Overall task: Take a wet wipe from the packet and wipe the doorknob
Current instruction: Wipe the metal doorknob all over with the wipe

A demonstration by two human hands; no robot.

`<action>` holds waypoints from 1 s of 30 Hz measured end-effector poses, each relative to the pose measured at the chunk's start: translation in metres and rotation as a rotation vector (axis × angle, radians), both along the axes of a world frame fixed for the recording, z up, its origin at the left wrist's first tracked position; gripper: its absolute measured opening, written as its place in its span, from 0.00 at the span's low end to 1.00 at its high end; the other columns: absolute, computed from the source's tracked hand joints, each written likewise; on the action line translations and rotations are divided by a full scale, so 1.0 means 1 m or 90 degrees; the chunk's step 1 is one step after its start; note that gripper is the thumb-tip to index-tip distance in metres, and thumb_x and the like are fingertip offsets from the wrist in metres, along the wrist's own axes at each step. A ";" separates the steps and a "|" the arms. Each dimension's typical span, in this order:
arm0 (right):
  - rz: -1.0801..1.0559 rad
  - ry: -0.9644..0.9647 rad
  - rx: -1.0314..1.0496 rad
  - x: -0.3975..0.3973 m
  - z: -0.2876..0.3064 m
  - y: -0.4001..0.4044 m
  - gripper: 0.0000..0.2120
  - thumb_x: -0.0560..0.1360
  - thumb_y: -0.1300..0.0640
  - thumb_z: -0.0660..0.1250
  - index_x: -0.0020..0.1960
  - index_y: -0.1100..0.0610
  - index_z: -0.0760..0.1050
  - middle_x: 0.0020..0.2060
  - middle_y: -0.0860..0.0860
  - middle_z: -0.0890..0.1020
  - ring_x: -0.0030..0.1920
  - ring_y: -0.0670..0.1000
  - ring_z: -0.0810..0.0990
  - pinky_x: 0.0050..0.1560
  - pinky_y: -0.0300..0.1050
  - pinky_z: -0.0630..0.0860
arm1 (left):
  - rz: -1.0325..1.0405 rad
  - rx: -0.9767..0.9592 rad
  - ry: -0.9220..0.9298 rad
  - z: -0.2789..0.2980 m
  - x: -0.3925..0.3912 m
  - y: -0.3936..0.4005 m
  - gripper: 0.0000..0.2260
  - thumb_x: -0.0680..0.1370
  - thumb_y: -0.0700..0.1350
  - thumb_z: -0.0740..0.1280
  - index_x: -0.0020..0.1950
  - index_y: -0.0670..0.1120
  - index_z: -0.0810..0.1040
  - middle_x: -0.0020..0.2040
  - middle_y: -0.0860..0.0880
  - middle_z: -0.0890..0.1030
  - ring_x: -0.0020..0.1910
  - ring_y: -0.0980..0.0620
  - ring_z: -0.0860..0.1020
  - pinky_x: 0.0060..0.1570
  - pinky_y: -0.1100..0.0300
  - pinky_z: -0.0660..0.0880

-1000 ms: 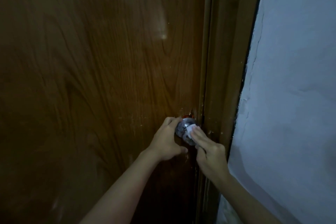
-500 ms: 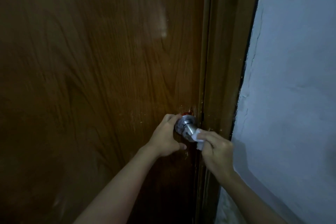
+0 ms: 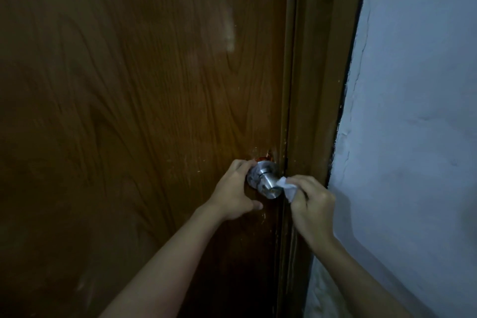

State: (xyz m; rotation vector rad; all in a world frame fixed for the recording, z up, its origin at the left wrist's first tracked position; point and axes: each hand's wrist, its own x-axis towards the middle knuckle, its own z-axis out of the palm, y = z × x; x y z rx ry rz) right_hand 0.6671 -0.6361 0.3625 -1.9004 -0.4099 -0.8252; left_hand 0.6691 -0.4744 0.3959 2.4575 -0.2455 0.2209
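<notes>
A round silver doorknob [image 3: 267, 181] sticks out of the brown wooden door [image 3: 144, 100] near its right edge. My right hand [image 3: 311, 200] is shut on a crumpled white wet wipe [image 3: 287, 187], which touches the knob's right side. My left hand [image 3: 236, 189] curls around the knob's base plate from the left, fingers above it and thumb below. The wipe packet is not in view.
A brown door frame [image 3: 317, 85] runs down just right of the knob. A pale blue-white plastered wall [image 3: 413, 124] fills the right side, close to my right arm. The lighting is dim.
My right hand slid off the face of the knob to its right side, taking the wipe with it and baring the knob. My left hand stayed at the base plate.
</notes>
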 end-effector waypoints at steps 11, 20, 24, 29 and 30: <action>0.343 0.546 0.488 0.005 -0.006 0.009 0.27 0.71 0.74 0.55 0.68 0.59 0.66 0.62 0.56 0.74 0.59 0.53 0.75 0.56 0.44 0.72 | -0.001 0.026 0.007 0.000 0.001 0.003 0.44 0.64 0.41 0.78 0.74 0.48 0.57 0.69 0.52 0.62 0.69 0.52 0.65 0.63 0.64 0.63; 0.502 0.719 0.962 0.010 -0.002 0.017 0.34 0.63 0.76 0.53 0.69 0.63 0.59 0.70 0.67 0.60 0.69 0.66 0.62 0.64 0.63 0.66 | -0.015 0.046 0.023 0.002 0.000 0.007 0.45 0.63 0.37 0.77 0.74 0.47 0.56 0.70 0.52 0.61 0.69 0.52 0.65 0.61 0.67 0.64; 0.485 0.718 0.977 0.015 0.008 0.010 0.39 0.64 0.78 0.51 0.72 0.57 0.53 0.69 0.70 0.57 0.62 0.73 0.66 0.40 0.66 0.78 | -0.016 0.056 0.027 0.001 0.000 0.007 0.45 0.64 0.36 0.77 0.74 0.48 0.55 0.71 0.52 0.61 0.70 0.51 0.64 0.62 0.66 0.65; 0.399 0.752 0.796 0.019 0.023 0.010 0.44 0.59 0.79 0.56 0.73 0.58 0.53 0.69 0.69 0.59 0.66 0.71 0.64 0.59 0.66 0.72 | -0.021 0.067 0.023 0.002 -0.001 0.007 0.45 0.64 0.37 0.77 0.75 0.47 0.55 0.71 0.51 0.61 0.70 0.51 0.64 0.63 0.66 0.63; 0.348 0.737 0.673 0.011 0.025 0.015 0.38 0.63 0.79 0.57 0.71 0.62 0.56 0.69 0.69 0.60 0.67 0.67 0.65 0.64 0.62 0.69 | -0.018 0.064 0.025 0.002 -0.001 0.007 0.45 0.64 0.37 0.77 0.75 0.47 0.55 0.71 0.52 0.61 0.70 0.51 0.63 0.63 0.66 0.62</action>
